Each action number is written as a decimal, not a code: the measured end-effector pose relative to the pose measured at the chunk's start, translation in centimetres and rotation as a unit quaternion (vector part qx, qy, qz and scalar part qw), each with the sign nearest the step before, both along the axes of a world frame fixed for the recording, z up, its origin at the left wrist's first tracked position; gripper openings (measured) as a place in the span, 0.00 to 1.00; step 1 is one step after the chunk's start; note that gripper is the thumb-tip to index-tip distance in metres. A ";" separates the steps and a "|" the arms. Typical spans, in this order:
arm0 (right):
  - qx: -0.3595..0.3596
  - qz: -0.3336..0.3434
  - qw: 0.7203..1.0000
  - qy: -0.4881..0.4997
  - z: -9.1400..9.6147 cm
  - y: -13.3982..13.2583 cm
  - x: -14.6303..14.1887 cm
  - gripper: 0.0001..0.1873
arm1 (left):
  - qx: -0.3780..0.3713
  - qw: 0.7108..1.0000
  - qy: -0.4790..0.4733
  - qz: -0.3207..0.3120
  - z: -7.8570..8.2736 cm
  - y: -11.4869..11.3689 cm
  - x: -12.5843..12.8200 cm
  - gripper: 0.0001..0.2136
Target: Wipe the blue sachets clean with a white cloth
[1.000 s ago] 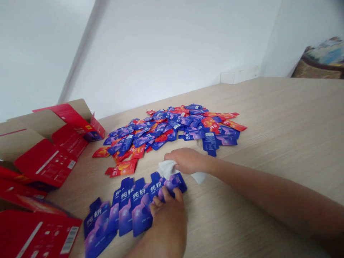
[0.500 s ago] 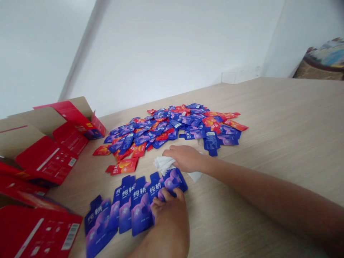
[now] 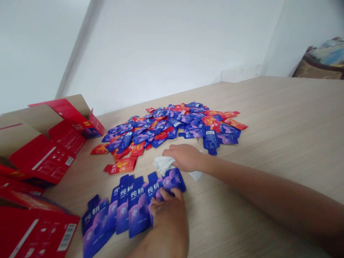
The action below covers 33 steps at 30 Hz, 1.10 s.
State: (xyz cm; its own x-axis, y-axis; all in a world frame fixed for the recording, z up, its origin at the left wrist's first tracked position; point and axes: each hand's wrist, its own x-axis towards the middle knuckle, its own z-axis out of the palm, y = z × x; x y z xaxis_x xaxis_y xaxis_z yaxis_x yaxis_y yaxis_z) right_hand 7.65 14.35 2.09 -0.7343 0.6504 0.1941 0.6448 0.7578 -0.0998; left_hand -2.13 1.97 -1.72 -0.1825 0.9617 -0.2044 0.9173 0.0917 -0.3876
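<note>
A fanned row of blue sachets [image 3: 129, 206] lies on the wooden table [image 3: 268, 118] near the front edge. My left hand [image 3: 166, 215] rests on the right end of that row, its curled fingertips pressing down on the last sachets. My right hand [image 3: 185, 157] reaches in from the right and is closed around a crumpled white cloth [image 3: 163, 163]. The cloth sits just above the rightmost blue sachet [image 3: 174, 179] and touches its top. Part of the cloth sticks out under my wrist.
A large loose pile of blue and red sachets [image 3: 174, 125] covers the table behind my hands. One red sachet [image 3: 120, 165] lies apart from it. Opened red cardboard boxes [image 3: 43, 157] crowd the left side. A white wall rises behind, and a patterned object [image 3: 322, 61] stands far right.
My right hand has slid the white cloth slightly left, onto the top of the rightmost blue sachet. My left hand stays pressed on the row.
</note>
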 end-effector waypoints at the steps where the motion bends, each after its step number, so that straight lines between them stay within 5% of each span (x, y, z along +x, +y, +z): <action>1: -0.005 0.020 1.000 0.001 0.2 -0.4 -0.2 0.17 | 0.004 1.000 0.004 -0.003 -0.1 0.0 0.0 0.24; 5: -0.042 0.081 0.995 -0.026 -0.5 -0.9 -0.8 0.13 | 0.022 1.000 0.016 -0.007 -0.2 -0.1 -0.1 0.25; 10: -0.027 0.012 0.999 -0.024 -1.7 0.9 -0.1 0.16 | -0.020 0.999 0.000 -0.027 0.3 0.0 -0.3 0.24; 16: 0.000 -0.003 1.000 0.010 -0.4 0.7 0.3 0.16 | -0.006 0.999 0.019 -0.034 0.5 -0.2 -0.2 0.24; 23: -0.053 0.078 0.995 -0.029 -0.8 -0.6 -0.7 0.13 | 0.067 0.996 0.044 -0.028 -0.9 -0.6 0.3 0.22; 30: -0.031 -0.015 0.999 -0.011 -1.9 1.4 0.3 0.16 | 0.147 0.983 0.105 -0.032 -2.4 -1.0 0.7 0.21; 33: -0.018 -0.003 0.999 0.035 -1.2 1.0 0.6 0.15 | 0.152 0.982 0.103 -0.035 -2.6 -1.1 0.8 0.20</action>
State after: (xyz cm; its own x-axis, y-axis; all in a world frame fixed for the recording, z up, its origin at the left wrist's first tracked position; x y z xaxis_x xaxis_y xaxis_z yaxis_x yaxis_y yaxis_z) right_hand 8.27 15.40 0.85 -0.7162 0.6620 0.2209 0.6396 0.7493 -0.1715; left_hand -1.33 0.90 -4.29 -0.1218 0.9842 0.1286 0.8308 0.1720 -0.5294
